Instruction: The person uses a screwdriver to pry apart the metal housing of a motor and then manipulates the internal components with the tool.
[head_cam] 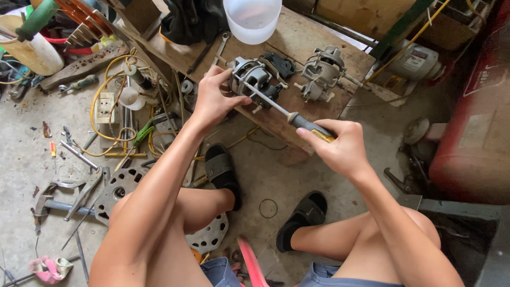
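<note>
Your left hand (212,98) is closed around the side of a small grey motor (254,77), with the thumb and fingers pressing it down on the wooden board (297,37). Your right hand (337,146) is wrapped firmly on the dark and yellow handle of a screwdriver (289,116), and the metal shaft runs up and to the left from this hand until its tip meets the motor body, just beside the left fingers.

As I judge it, the work on the motor is somewhere in the middle. The housing looks already partly bare, with no cover and with metal parts showing, but the body is in one piece and the tip is on a fastener or a seam; I cannot tell which one. So some opening seems done, and the screws or halves of the case are probably what is left. A second motor (323,72) of similar kind stands on the board to the right of the first one, beyond your right hand, and it is not touched.

The board is old and scratched and lies low. Farther from your hands a translucent white plastic cup (252,18) stands on it, and a wrench (220,48) lies above your left hand. Under you is a dirty concrete floor (265,180). To the left of your left arm it is covered with yellow cable (114,109), loose tools and a round perforated metal plate (125,186). A red metal body (473,117) stands far to the right.
</note>
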